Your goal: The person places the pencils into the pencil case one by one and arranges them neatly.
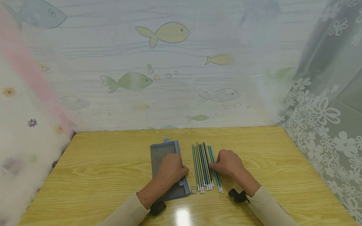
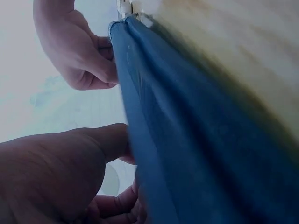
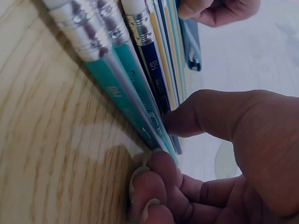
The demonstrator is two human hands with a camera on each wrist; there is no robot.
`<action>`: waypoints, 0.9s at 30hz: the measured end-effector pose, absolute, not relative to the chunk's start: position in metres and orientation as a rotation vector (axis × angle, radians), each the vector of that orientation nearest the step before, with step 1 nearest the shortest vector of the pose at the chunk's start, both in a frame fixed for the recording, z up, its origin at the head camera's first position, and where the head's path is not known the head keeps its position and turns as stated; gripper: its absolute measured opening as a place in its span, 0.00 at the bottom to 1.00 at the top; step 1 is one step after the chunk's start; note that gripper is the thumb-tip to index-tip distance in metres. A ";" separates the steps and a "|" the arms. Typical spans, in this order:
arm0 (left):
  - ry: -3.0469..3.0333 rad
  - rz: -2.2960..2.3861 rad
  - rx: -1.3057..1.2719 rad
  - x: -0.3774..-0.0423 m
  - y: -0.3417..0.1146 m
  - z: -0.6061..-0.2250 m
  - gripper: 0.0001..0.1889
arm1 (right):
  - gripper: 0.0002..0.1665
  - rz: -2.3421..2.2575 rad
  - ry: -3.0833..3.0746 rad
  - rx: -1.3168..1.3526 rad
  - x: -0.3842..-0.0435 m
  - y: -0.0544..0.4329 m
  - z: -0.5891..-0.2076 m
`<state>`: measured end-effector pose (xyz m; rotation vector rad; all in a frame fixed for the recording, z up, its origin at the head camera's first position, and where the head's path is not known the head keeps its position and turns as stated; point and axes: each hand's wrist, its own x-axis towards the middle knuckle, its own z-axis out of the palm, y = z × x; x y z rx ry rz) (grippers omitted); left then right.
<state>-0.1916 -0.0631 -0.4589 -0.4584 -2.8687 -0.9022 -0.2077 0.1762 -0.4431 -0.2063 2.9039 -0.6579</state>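
There's the wood-grain table (image 1: 111,168); the blue mesh pouch (image 1: 158,160) lies on it, a pencil row (image 1: 202,165) at its three o'clock. Left hand (image 1: 171,168), grip barely parted, pinches the pouch's three-o'clock edge! Right hand (image 1: 229,162), grip just as narrow, pinches two teal pencils (image 3: 114,88), three o'clock of the row!

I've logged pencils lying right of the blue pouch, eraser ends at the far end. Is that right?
Not quite: the head view shows the eraser ends at the near end. The pencils do lie right of the blue pouch.
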 end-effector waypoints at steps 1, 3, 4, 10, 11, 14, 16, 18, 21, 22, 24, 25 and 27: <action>-2.880 -0.889 -0.458 -0.192 -0.063 -0.458 0.27 | 0.36 -0.655 2.902 -0.203 -0.208 0.176 -0.443; -2.902 -0.884 -0.450 -0.193 -0.064 -0.458 0.26 | 0.36 -0.655 2.899 -0.200 -0.207 0.177 -0.443; -2.908 -0.883 -0.452 -0.194 -0.065 -0.458 0.26 | 0.37 -0.656 2.899 -0.199 -0.207 0.177 -0.443; -2.911 -0.969 -0.437 -0.195 -0.067 -0.459 0.26 | 0.35 -0.678 2.901 -0.215 -0.209 0.178 -0.445; -2.910 -0.990 -0.429 -0.195 -0.067 -0.459 0.26 | 0.35 -0.683 2.900 -0.218 -0.209 0.178 -0.445; -2.909 -1.056 -0.415 -0.196 -0.069 -0.460 0.27 | 0.34 -0.701 2.896 -0.230 -0.210 0.180 -0.446; -2.900 -1.111 -0.415 -0.197 -0.071 -0.460 0.26 | 0.34 -0.723 2.888 -0.243 -0.211 0.182 -0.446; -2.886 -1.153 -0.419 -0.197 -0.073 -0.461 0.26 | 0.34 -0.742 2.879 -0.258 -0.212 0.183 -0.446; -2.864 -1.189 -0.430 -0.197 -0.076 -0.463 0.22 | 0.33 -0.766 2.865 -0.278 -0.212 0.186 -0.446; -2.855 -1.190 -0.437 -0.197 -0.078 -0.464 0.20 | 0.33 -0.771 2.862 -0.283 -0.212 0.187 -0.446; -2.838 -1.198 -0.450 -0.197 -0.080 -0.465 0.15 | 0.33 -0.785 2.853 -0.293 -0.213 0.188 -0.446; -2.834 -1.194 -0.455 -0.196 -0.081 -0.466 0.13 | 0.32 -0.793 2.846 -0.298 -0.213 0.189 -0.446; -2.818 -1.190 -0.465 -0.196 -0.083 -0.467 0.09 | 0.31 -0.810 2.833 -0.304 -0.212 0.191 -0.445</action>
